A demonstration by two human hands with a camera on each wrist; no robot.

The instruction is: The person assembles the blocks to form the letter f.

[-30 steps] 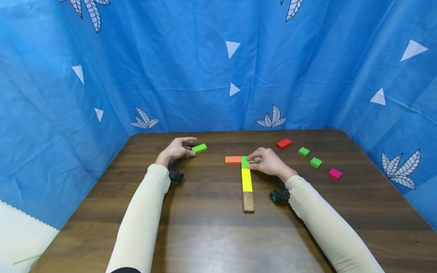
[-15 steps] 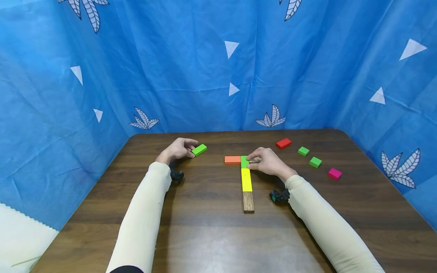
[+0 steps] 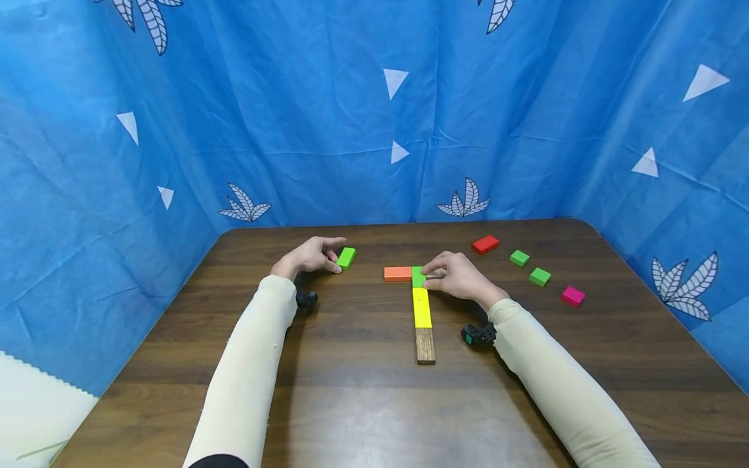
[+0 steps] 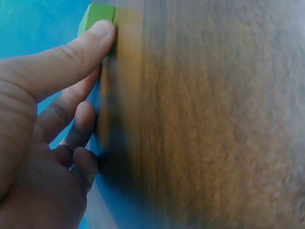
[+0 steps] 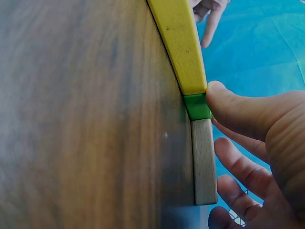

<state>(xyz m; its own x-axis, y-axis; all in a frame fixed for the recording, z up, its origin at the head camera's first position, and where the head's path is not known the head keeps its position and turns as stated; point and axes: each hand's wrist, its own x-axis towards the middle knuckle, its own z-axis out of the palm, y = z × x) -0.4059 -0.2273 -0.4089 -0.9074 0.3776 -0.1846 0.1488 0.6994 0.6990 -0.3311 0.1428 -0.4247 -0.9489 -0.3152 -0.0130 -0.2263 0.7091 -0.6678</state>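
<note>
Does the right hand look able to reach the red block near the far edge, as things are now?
Probably yes: the red block lies beyond the right hand, and no other block shows between them. It would likely have to leave the green block its thumb touches.

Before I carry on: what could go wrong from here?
The right hand is close against the middle green block; a nudge might open a gap to the yellow block or orange block. The left hand touches the left green block near one end, so a push might spin it instead of sliding it.
</note>
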